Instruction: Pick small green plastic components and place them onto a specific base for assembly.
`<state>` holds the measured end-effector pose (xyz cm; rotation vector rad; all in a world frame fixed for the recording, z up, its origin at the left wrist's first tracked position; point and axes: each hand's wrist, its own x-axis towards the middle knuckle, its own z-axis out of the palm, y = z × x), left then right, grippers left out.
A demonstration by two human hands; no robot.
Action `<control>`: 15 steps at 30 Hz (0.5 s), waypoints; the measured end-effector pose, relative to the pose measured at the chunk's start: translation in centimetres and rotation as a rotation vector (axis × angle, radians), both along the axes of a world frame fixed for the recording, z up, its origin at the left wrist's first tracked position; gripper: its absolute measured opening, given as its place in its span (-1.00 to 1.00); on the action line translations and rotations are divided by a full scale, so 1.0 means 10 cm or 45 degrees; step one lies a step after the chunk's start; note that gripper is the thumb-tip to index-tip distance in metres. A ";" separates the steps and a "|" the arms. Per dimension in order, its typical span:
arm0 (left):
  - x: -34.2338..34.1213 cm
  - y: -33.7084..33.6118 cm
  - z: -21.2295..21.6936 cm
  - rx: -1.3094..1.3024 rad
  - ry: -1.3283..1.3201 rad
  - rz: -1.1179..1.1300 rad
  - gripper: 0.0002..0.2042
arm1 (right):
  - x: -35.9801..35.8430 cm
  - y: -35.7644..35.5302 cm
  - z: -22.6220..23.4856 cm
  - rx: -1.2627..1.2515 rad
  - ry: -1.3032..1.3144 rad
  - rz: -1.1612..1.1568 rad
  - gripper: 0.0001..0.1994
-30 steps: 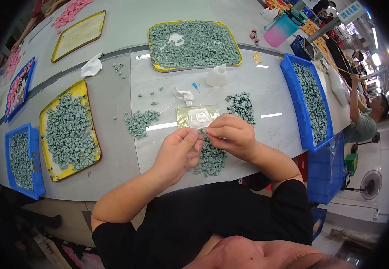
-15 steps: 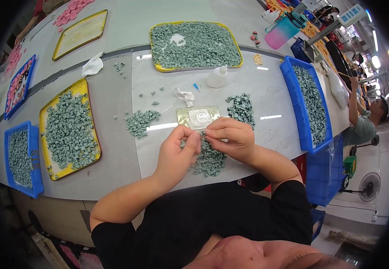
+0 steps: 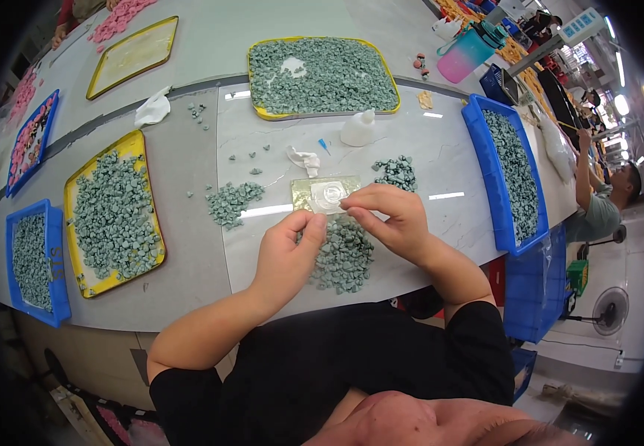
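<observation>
My left hand [image 3: 291, 247] is closed, thumb against the curled fingers, just above a pile of small green pieces [image 3: 344, 256]. Whatever it grips is hidden. Across from it, my right hand [image 3: 392, 215] pinches thumb and forefinger together at the edge of a clear round patch [image 3: 331, 192]; anything in that pinch is too small to make out. The patch sits on a flat yellowish pad [image 3: 303, 197] beyond the pile. Darker, shinier green pieces [image 3: 396, 174] lie right of the pad, and another green heap [image 3: 231, 204] lies to its left.
A white squeeze bottle [image 3: 358, 131], a blue dispensing tip [image 3: 324, 146] and a crumpled tissue [image 3: 304, 160] stand or lie beyond the pad. Yellow-rimmed trays [image 3: 262, 113] and blue bins [image 3: 485, 167] of green pieces surround the work area. A bottle [image 3: 464, 56] stands far right.
My hands were together at the near edge of the pad. They have moved apart, the right fingertips shifting slightly away toward the clear patch and uncovering more of the pile.
</observation>
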<state>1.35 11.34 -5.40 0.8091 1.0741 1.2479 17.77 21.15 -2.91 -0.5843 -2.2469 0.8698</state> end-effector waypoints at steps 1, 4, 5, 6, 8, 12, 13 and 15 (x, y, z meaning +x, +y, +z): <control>0.00 0.00 0.00 0.000 0.000 -0.002 -0.79 | 0.00 0.01 0.00 0.004 -0.033 -0.034 -0.88; 0.00 0.00 0.02 -0.056 -0.018 -0.003 -0.78 | 0.01 0.05 0.01 0.062 -0.072 -0.075 -0.88; 0.00 0.00 0.03 -0.065 -0.023 -0.003 -0.78 | 0.02 0.07 0.01 0.062 -0.072 -0.074 -0.88; -0.01 0.00 0.03 -0.075 -0.028 -0.003 -0.78 | 0.02 0.08 0.02 0.070 -0.100 -0.107 -0.86; 0.01 0.00 0.02 -0.055 0.001 0.011 -0.78 | 0.05 0.13 0.03 0.082 -0.130 -0.145 -0.84; 0.02 0.00 0.00 0.002 0.082 0.029 -0.80 | 0.12 0.24 0.00 0.086 -0.276 -0.257 -0.79; 0.02 0.01 0.00 0.004 0.082 0.026 -0.80 | 0.14 0.26 0.00 0.079 -0.320 -0.285 -0.77; 0.02 0.01 0.00 -0.028 0.083 0.002 -0.79 | 0.18 0.28 -0.01 0.069 -0.353 -0.293 -0.77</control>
